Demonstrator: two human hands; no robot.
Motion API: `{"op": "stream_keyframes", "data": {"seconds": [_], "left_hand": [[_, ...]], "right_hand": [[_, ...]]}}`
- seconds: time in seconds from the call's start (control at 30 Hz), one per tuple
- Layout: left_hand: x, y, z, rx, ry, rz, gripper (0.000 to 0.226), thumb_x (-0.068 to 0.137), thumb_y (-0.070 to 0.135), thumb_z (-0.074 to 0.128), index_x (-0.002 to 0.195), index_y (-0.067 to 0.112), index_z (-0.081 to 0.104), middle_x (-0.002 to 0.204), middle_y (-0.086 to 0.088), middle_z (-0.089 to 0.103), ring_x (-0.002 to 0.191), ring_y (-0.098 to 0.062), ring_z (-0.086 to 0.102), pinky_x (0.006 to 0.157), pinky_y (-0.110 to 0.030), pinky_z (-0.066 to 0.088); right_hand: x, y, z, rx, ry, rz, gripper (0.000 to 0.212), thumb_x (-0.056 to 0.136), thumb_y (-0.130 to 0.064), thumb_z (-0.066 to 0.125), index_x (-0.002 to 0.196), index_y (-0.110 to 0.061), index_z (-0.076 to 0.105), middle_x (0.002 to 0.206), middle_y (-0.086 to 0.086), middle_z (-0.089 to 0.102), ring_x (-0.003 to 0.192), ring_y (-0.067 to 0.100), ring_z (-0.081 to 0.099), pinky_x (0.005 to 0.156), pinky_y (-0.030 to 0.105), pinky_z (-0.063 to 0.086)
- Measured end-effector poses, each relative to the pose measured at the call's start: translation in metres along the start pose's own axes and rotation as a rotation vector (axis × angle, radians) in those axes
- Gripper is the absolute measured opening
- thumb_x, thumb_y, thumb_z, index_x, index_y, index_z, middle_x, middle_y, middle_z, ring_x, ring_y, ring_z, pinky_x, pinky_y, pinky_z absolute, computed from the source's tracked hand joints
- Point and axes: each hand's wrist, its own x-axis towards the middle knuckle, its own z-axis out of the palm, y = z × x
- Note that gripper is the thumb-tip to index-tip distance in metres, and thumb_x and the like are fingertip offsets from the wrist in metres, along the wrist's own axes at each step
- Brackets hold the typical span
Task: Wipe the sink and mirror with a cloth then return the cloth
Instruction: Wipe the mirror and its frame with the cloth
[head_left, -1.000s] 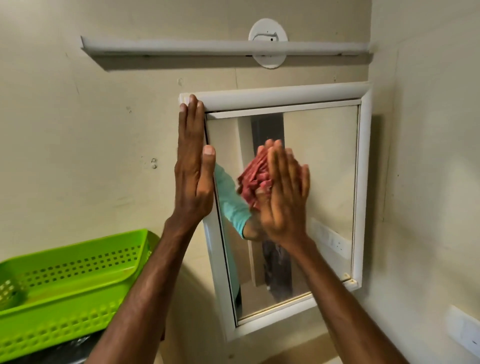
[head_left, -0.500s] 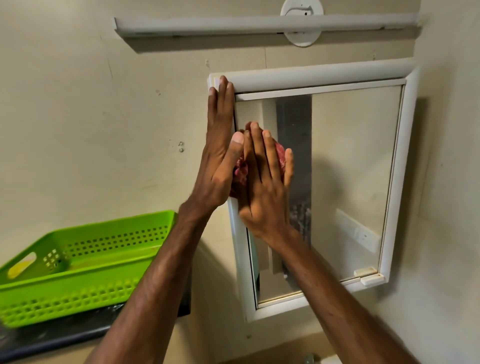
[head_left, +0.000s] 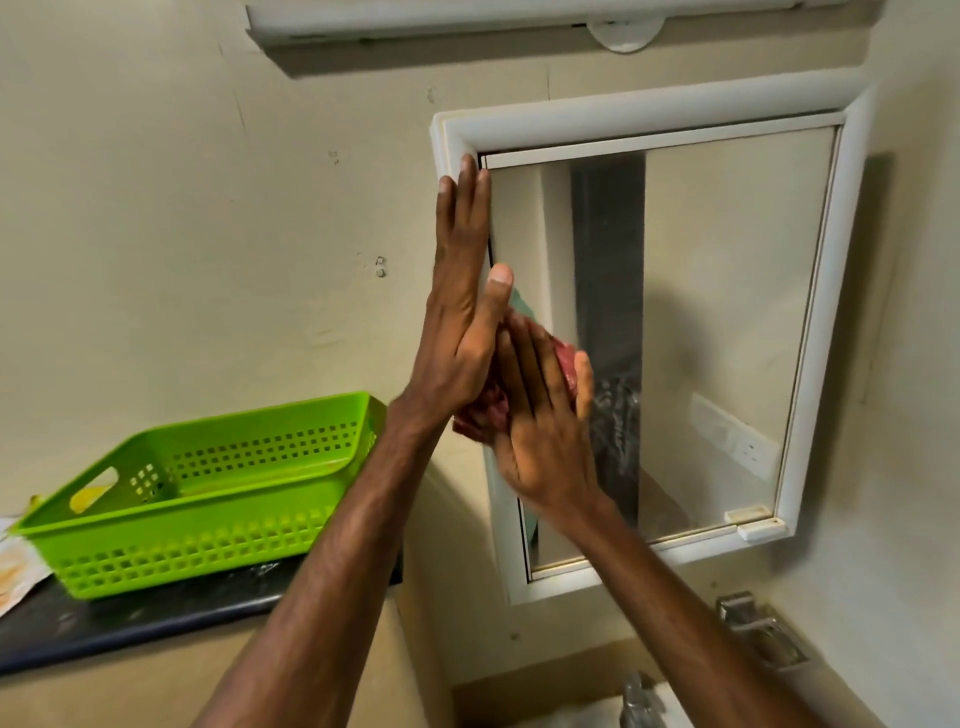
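A white-framed mirror (head_left: 727, 322) hangs on the beige wall. My left hand (head_left: 462, 312) lies flat on the frame's left edge, fingers straight and pointing up. My right hand (head_left: 545, 421) presses a crumpled red cloth (head_left: 566, 364) against the lower left part of the glass; most of the cloth is hidden under the palm and fingers. A metal tap (head_left: 641, 701) shows at the bottom edge, with a sliver of the white sink below it.
A green perforated plastic basket (head_left: 208, 499) stands on a dark counter (head_left: 130, 618) to the left. A white tube light (head_left: 467, 21) runs above the mirror. A metal soap holder (head_left: 758, 629) is fixed to the right wall.
My right hand has slid the cloth from the mirror's upper middle down to its lower left. My left hand stays on the frame's left edge. The view has tilted downward.
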Motion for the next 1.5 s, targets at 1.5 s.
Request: {"op": "stream_keyframes", "data": {"seconds": [1.5], "left_hand": [[-0.04, -0.005, 0.059, 0.673, 0.195, -0.078, 0.067, 0.103, 0.02, 0.043, 0.158, -0.002, 0.013, 0.167, -0.021, 0.007, 0.157, -0.034, 0.005, 0.128, -0.05, 0.008]], "right_hand": [[-0.032, 0.13, -0.013, -0.016, 0.504, 0.892, 0.066, 0.111, -0.039, 0.032, 0.166, -0.005, 0.017, 0.174, 0.011, 0.017, 0.162, 0.023, 0.015, 0.13, 0.052, 0.018]]}}
